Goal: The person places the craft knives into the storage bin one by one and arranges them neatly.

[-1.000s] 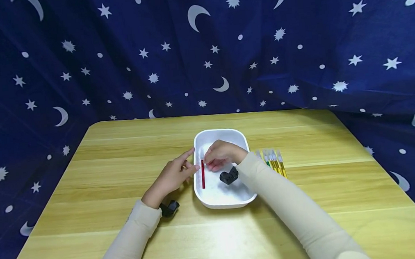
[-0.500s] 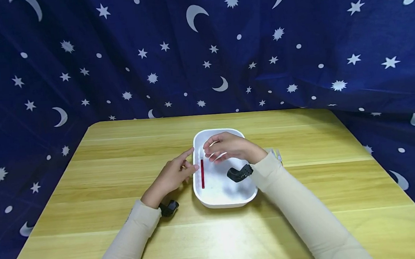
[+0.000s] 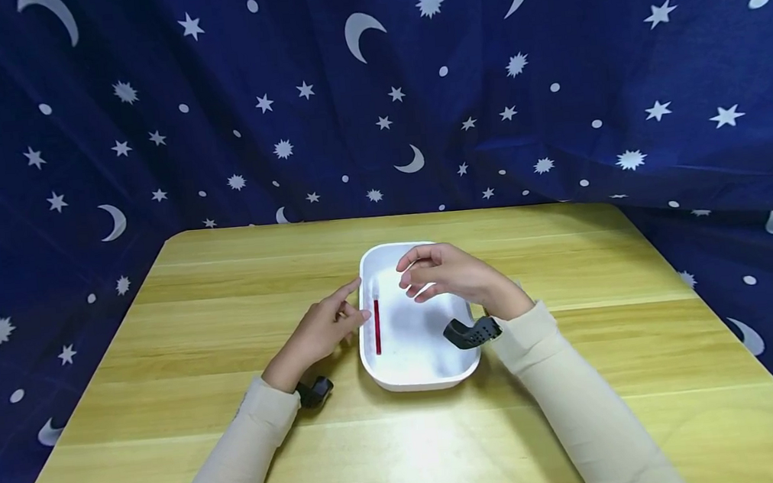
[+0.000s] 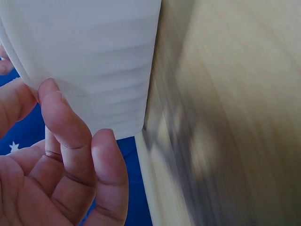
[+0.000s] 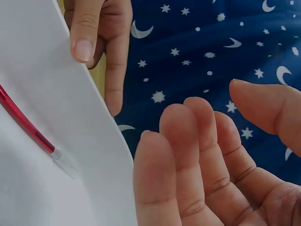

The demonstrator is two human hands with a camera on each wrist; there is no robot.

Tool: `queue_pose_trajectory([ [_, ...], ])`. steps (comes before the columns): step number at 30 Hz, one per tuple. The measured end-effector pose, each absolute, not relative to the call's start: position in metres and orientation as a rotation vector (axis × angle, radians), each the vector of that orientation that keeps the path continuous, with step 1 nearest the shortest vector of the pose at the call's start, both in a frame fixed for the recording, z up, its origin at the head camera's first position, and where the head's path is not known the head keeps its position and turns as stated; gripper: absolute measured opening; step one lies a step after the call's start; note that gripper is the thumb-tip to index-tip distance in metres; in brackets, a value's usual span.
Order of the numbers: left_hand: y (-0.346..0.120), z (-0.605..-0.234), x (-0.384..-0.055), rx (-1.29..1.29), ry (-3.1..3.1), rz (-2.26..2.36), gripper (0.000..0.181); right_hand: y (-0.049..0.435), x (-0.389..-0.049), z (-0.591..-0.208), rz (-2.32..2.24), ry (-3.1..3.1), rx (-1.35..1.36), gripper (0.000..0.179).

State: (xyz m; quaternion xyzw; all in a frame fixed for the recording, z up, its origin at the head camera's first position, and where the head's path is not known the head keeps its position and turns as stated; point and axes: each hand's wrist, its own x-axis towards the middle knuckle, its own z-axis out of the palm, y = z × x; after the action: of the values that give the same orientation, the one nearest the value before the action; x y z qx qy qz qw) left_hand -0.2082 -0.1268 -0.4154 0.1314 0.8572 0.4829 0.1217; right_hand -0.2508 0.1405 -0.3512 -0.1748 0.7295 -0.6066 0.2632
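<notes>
White plastic tray with rounded corners (image 3: 423, 383): my landmark, standing on a pale yellow wood-grain table (image 3: 240, 300). Inside, near the tray's left long wall, lies a slim red metallic rod with a clear tip (image 3: 377, 327), roughly parallel to that wall, clear end toward the tray's far end.

My left hand (image 3: 325, 327) is just outside the same wall: thumb over the rim, fingers apart and relaxed, touching the outer face. Rod is just across the wall from it.

My right hand (image 3: 454, 270) hangs above the tray's far right part, thumb apart from loosely bent fingers. Rod is to its left, lower and well clear of the fingertips.

Beige sleeves (image 3: 571, 379) come in from the tray's near side; black wrist device (image 3: 473, 333) over its right wall. Dark blue star-and-moon cloth (image 3: 521, 122) beyond the tray.
</notes>
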Motion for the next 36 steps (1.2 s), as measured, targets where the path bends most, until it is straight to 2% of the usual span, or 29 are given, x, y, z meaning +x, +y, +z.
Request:
queue_pose_trajectory([
  [8,-0.126,-0.415,-0.207,0.389,2.505,1.410,0.069,0.161,-0.234,-0.345,-1.717,2.033,-0.481,0.027],
  [19,-0.126,-0.416,-0.207,0.398,2.502,1.414,0.069,0.190,-0.217,-0.351,-1.855,2.112,-0.474,0.018],
  [30,-0.127,-0.417,-0.207,0.385,2.508,1.396,0.069,0.224,-0.210,-0.353,-1.963,2.156,-0.442,0.012],
  [36,-0.126,-0.417,-0.208,0.395,2.506,1.400,0.068,0.245,-0.211,-0.355,-2.040,2.120,-0.447,0.015],
])
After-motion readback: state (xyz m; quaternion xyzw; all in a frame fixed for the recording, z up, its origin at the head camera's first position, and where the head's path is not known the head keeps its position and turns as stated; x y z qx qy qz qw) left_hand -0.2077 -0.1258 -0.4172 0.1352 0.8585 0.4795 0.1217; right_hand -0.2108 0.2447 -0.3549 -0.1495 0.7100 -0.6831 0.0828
